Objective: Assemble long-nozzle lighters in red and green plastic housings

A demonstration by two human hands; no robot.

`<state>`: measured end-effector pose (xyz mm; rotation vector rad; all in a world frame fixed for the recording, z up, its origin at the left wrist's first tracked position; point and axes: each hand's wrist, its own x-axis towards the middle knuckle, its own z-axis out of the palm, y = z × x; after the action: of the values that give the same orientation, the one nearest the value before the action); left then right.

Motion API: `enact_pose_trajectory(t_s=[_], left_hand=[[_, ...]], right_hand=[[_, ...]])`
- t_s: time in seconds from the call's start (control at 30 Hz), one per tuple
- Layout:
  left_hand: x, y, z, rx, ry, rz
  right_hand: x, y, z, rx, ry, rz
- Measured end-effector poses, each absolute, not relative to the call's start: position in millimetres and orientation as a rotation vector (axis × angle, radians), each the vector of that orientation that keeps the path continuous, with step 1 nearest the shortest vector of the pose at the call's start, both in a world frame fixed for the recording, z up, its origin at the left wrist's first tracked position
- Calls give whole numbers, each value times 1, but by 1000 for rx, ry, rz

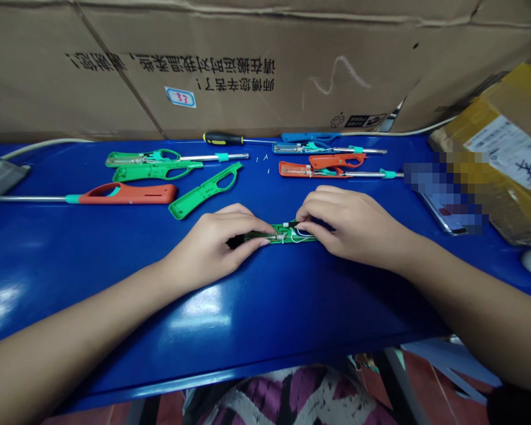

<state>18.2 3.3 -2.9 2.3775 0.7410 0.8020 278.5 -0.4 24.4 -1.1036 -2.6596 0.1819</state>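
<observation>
An opened green gas lighter (279, 229) lies on the blue table in front of me, its inner parts and thin white wires showing. My left hand (219, 239) grips the lighter's left end between thumb and fingers. Over its right part is my right hand (356, 227), closed in a pinch on a small black piece (292, 224) with a pale end. The right end of the lighter is hidden under this hand. A loose green handle half (199, 193) lies just beyond my left hand.
Behind are opened green (130, 158), blue (287, 148) and orange lighters (294, 170), plus a whole orange lighter (148, 193) at left. A screwdriver (223, 139) lies by the cardboard wall (230, 112). At right are a phone (442, 206) and a taped box (478, 112).
</observation>
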Motion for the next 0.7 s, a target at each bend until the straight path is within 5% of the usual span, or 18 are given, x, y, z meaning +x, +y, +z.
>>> enact_pose_trajectory(t_s=[0.7], left_hand=[[19, 4, -4, 2370, 748, 821]], right_hand=[[272, -1, 19, -1067, -2717, -15]])
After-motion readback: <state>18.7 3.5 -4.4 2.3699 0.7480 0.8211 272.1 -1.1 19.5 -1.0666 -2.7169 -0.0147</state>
